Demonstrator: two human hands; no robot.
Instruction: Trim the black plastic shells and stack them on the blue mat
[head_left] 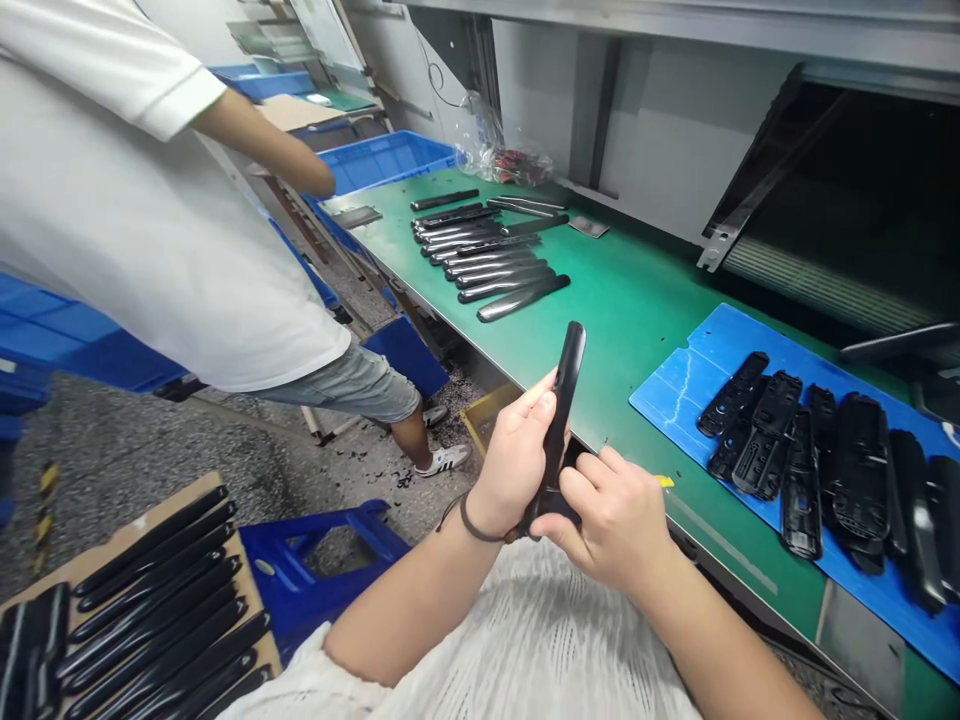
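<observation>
My left hand (514, 462) is wrapped round a long black plastic cover (564, 392), held upright in front of my chest. My right hand (613, 512) pinches the cover's lower end, fingers curled. A dark band sits on my left wrist. Both hands hover just off the near edge of the green table (637, 300). A small yellow object (664, 481) peeks out beyond my right hand.
A row of several black covers (499, 262) lies far left on the table. A blue sheet (697, 385) at right carries several black inner shells (817, 460). More covers (161, 600) lie on cardboard at lower left. A person in a white shirt (142, 200) stands left by blue crates (382, 160).
</observation>
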